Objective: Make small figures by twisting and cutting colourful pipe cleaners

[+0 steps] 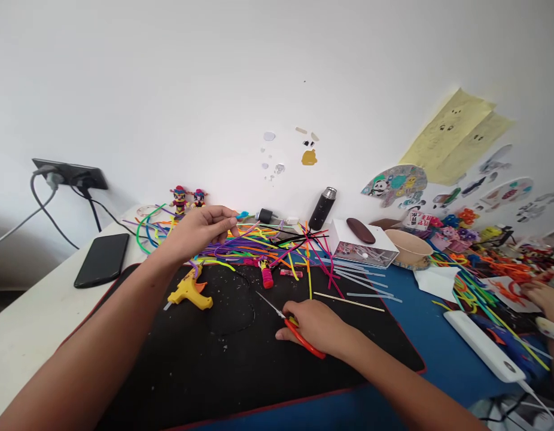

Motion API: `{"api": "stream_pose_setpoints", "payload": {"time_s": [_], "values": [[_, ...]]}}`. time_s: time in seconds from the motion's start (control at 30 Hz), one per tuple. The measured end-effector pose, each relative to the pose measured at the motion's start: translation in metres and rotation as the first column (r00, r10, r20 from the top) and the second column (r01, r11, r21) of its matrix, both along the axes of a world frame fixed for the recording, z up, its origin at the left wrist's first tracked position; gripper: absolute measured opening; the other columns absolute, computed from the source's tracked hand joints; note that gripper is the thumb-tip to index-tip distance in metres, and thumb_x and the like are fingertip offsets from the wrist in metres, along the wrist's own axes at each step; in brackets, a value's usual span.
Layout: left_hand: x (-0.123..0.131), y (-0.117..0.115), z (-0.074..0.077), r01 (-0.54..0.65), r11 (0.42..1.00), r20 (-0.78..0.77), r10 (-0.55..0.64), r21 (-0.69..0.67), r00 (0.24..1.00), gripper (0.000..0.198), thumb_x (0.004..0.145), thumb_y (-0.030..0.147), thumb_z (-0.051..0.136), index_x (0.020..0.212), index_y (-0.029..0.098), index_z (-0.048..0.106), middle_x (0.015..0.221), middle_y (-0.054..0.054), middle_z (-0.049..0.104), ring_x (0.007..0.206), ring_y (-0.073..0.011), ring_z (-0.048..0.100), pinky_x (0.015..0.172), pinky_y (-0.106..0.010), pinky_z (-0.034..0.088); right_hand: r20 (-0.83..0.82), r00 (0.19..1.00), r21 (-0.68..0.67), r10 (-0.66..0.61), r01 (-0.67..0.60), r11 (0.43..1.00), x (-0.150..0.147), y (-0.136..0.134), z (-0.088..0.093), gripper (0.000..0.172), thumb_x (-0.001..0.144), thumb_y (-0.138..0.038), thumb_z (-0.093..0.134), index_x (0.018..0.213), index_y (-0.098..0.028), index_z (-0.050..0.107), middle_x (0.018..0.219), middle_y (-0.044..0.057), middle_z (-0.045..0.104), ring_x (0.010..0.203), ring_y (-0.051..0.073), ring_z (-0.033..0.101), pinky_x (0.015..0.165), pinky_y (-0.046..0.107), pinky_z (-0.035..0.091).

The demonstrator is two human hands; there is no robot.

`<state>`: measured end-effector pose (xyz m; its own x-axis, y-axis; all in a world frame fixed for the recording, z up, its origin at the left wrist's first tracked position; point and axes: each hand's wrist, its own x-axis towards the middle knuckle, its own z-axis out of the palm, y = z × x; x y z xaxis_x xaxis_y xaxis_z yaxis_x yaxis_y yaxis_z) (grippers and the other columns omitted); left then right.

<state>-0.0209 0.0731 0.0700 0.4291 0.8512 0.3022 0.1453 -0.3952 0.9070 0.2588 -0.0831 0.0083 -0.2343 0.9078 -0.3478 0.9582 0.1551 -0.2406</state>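
My left hand (207, 228) is raised over the heap of pipe cleaners, thumb and forefinger pinched on a small blue piece (243, 215) whose kind is too small to make out. Low over the black mat (191, 371), my right hand (313, 326) grips scissors with orange-red handles (310, 347); their blades point up and left. A yellow glue gun (191, 288) lies on the mat below my left hand. Between the hands, a small pink and yellow figure (265, 274) rests at the mat's far side. Purple pipe cleaners (232, 250) are piled behind it.
Clear glue sticks (362, 276) and a wooden stick (349, 301) lie right of centre. Behind stand a black flask (323, 208) and a white box (371, 239). A phone (102, 259) lies left. At right are a white power strip (483, 346) and another person's hand (546, 299).
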Motion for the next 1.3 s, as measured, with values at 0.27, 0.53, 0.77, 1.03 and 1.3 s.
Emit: {"api": "stream_pose_setpoints", "payload": {"time_s": [0.27,0.53,0.77,1.03,1.3], "values": [[0.004,0.0,-0.002,-0.003,1.0,-0.028,0.004,0.014,1.0,0.027,0.09,0.046,0.071,0.085,0.02,0.072,0.077,-0.003,0.075,0.054,-0.0111,0.055,0.052,-0.024,0.044,-0.015,1.0,-0.056,-0.02,0.019,0.998,-0.003,0.008,0.008,0.049,0.088,-0.064,0.073,0.118,-0.027,0.078,0.088,0.008,0.078,0.079,0.027,0.073,0.065,0.03,0.041],[0.012,-0.003,-0.004,0.029,0.999,-0.07,-0.031,-0.023,0.997,0.027,0.089,0.045,0.07,0.082,0.019,0.072,0.058,0.001,0.063,0.049,-0.0111,0.049,0.048,-0.023,0.04,-0.138,0.989,-0.102,0.056,-0.071,0.992,0.006,0.012,0.014,0.038,0.087,-0.045,0.077,0.119,-0.025,0.079,0.089,0.005,0.08,0.073,0.022,0.073,0.061,0.027,0.041],[0.016,-0.001,-0.012,0.046,0.994,-0.088,-0.055,-0.096,0.995,0.03,0.086,0.047,0.073,0.091,0.017,0.071,0.077,-0.003,0.074,0.055,-0.0109,0.052,0.052,-0.023,0.041,-0.351,0.918,-0.115,-0.186,0.155,0.981,0.027,0.023,-0.006,0.036,0.1,-0.043,0.061,0.124,-0.019,0.074,0.084,0.003,0.079,0.058,0.016,0.067,0.058,0.025,0.044],[0.021,0.002,-0.024,0.067,0.995,-0.172,-0.078,-0.071,0.982,0.033,0.089,0.051,0.069,0.089,0.018,0.069,0.077,-0.002,0.072,0.059,-0.0119,0.053,0.056,-0.024,0.042,-0.009,0.979,0.298,-0.203,0.196,0.934,0.017,0.059,-0.034,0.041,0.104,-0.044,0.059,0.14,-0.026,0.067,0.108,0.009,0.082,0.1,0.029,0.077,0.082,0.034,0.049],[0.027,0.004,-0.034,0.115,0.988,-0.188,-0.133,-0.103,0.973,0.036,0.09,0.054,0.069,0.096,0.019,0.069,0.079,-0.002,0.073,0.059,-0.0126,0.055,0.059,-0.024,0.044,-0.055,0.971,0.306,-0.231,0.236,0.922,0.024,0.08,-0.049,0.03,0.104,-0.036,0.058,0.122,-0.017,0.074,0.11,0.015,0.081,0.1,0.031,0.076,0.081,0.035,0.048]]}}
